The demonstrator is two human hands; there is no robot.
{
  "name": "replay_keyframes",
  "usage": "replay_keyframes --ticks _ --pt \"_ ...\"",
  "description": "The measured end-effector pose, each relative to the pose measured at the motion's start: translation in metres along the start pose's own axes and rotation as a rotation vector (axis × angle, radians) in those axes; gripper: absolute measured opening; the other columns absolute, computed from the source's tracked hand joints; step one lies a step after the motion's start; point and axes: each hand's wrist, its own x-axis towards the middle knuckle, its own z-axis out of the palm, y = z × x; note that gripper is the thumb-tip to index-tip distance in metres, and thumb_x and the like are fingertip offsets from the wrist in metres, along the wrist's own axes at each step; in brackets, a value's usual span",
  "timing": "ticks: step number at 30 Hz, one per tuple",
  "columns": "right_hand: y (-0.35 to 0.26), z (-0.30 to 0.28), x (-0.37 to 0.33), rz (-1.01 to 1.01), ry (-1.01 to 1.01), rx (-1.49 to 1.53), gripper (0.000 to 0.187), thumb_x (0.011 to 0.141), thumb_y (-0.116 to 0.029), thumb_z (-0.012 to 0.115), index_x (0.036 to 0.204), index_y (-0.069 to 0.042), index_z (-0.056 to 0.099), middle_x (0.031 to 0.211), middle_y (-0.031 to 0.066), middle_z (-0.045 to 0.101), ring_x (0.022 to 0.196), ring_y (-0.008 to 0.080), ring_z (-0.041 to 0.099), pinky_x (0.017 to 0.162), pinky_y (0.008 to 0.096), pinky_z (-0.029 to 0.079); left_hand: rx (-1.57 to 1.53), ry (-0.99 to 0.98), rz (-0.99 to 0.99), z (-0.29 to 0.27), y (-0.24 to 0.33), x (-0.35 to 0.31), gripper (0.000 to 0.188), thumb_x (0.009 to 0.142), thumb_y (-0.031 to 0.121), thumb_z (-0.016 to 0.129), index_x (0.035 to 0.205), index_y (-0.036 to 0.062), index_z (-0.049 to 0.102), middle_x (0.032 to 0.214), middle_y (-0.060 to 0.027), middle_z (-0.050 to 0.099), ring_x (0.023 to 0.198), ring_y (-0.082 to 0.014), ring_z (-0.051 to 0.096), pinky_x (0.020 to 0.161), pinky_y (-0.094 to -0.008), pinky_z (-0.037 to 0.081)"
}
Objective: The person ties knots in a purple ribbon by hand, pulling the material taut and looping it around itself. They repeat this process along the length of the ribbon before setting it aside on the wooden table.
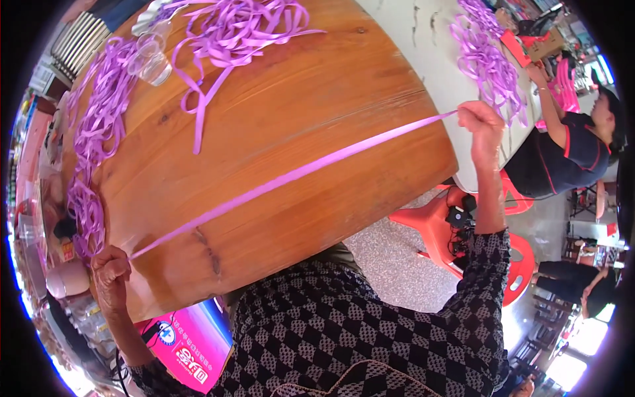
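Observation:
A purple ribbon (291,174) is stretched taut in a slant across the wooden table (278,106). At the table's near left corner, my left hand (111,270) is closed on one end of it. My right hand (481,122), closed in a fist past the table's right edge, grips the other end. To the far side lies a tangled heap of purple ribbon (231,30) with a loose tail hanging toward me. Another pile of purple ribbon (99,132) runs down the left edge, close to my left hand.
Clear plastic cups (153,63) stand among the ribbon at far left. A white table (423,40) adjoins on the right, holding more purple ribbon (486,63). A person in dark clothes (562,155) works there. Red plastic stools (430,228) with black devices are at my right. A pink box (192,344) is below left.

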Motion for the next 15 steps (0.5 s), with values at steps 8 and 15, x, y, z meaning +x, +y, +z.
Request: replay_keyframes --ticks 8,15 --pt "0.013 -0.003 0.005 0.147 0.199 0.019 0.015 0.083 -0.008 0.059 0.092 0.003 0.063 0.076 0.0075 0.064 0.061 0.008 0.052 0.053 0.0207 0.037 -0.635 -0.091 0.14 0.001 -0.014 -0.004 0.024 0.073 0.019 0.063 0.067 0.0037 0.046 0.063 -0.0052 0.045 0.055 -0.0133 0.042 0.052 -0.0265 0.034" --pt "0.02 -0.017 -0.004 0.373 0.18 0.494 0.014 0.089 -0.008 0.052 0.093 0.004 0.057 0.097 0.0196 0.061 0.059 0.0075 0.05 0.045 0.0171 0.034 -1.395 -0.099 0.161 0.02 -0.016 -0.005 0.016 0.072 0.002 0.06 0.083 -0.0008 0.049 0.083 -0.0073 0.047 0.058 -0.0129 0.041 0.053 -0.0287 0.034"
